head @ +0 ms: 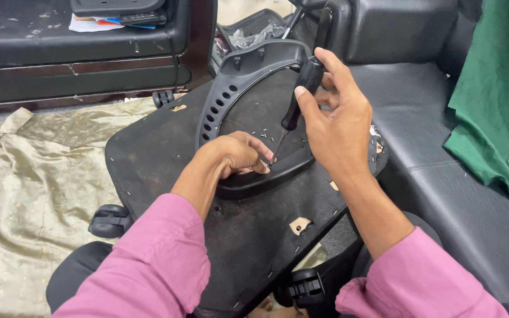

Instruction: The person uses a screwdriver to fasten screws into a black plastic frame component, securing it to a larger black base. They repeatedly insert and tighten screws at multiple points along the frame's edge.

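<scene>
While the left hand [240, 154] is curling closed to pinch the plastic armrest [248, 88] near the seat board's [148, 159] right edge, the right hand [334, 118] is gripping a screwdriver [299, 97]. The armrest looks stiff and light, best held by its rim.

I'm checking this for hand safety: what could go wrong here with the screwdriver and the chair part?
The screwdriver tip sits right beside the left hand fingers on the black plastic armrest; a slip could jab them. The right hand grips the handle high up, so the tip may wander. Staples scattered on the seat board could prick skin.
</scene>
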